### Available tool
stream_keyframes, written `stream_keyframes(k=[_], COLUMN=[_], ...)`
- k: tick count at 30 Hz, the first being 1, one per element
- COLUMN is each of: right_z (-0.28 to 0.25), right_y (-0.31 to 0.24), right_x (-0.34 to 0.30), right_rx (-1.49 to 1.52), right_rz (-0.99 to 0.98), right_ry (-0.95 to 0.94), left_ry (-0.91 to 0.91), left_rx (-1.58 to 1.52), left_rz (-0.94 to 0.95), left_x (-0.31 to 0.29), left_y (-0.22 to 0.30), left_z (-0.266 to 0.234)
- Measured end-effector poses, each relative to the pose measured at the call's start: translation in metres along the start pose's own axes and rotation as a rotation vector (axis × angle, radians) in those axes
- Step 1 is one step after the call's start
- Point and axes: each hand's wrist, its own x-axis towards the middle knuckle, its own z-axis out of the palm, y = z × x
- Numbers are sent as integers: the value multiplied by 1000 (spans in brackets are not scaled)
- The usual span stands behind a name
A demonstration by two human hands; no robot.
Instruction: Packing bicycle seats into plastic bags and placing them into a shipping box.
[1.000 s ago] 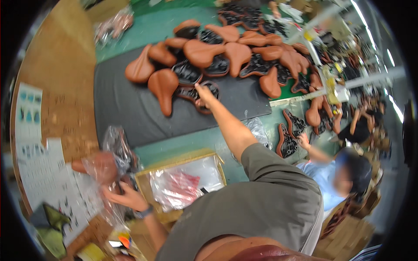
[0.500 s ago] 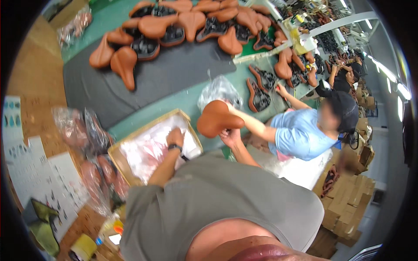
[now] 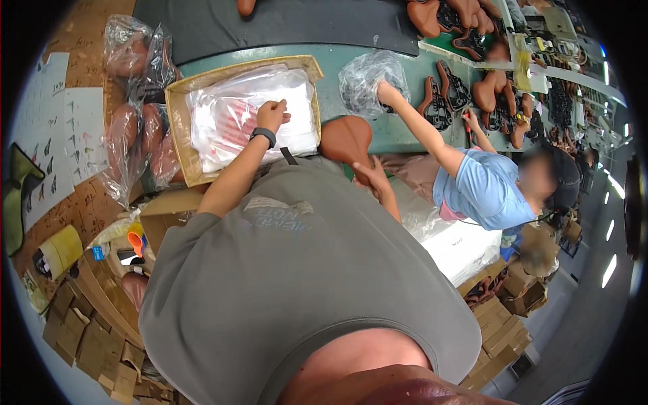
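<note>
A brown bicycle saddle (image 3: pixel 346 140) is in my right hand (image 3: pixel 375 178), its narrow nose gripped by the fingers and its wide end pointing away from me. My left hand (image 3: pixel 271 117), with a dark band at the wrist, is over an open cardboard box (image 3: pixel 173 128). Inside the box lies a stack of clear plastic bags (image 3: pixel 226 125) with red print. The left fingers are curled together at the top bag, seemingly pinching its film; the fingertips are partly hidden.
On the right, a co-worker in blue reaches one hand into a clear bag (image 3: pixel 368 81). Upturned saddles (image 3: pixel 435 104) lie beyond it. Bagged saddles (image 3: pixel 125 135) stand left of the box. A dark mat (image 3: pixel 283 27) covers the far table.
My right hand has lowered the saddle toward my body and turned its nose toward me. My left hand has drawn its fingers together over the bags. The view has shifted downward.
</note>
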Motion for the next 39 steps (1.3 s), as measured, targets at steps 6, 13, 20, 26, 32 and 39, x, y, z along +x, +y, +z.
stream_keyframes(k=[6, 13, 20, 26, 32, 39], right_z=[42, 8, 94, 195, 245, 231], right_y=[-20, -22, -112, -158, -193, -228], right_x=[7, -73, -52, -48, -91, -103], right_rx=[-932, 502, 379, 555, 294, 324], right_rz=[-262, -187, -466, -78, -195, -500], right_ry=[412, -358, -542, -908, -894, -838], left_ry=[-3, -18, 142, -93, -353, -77], left_rx=[647, 604, 665, 521, -339, -1176], left_rz=[470, 572, 680, 687, 172, 277], left_x=[-21, -87, -123, -178, -204, -277], left_y=[2, 62, 92, 121, 97, 210], left_z=[-46, -81, -110, -92, -138, -156])
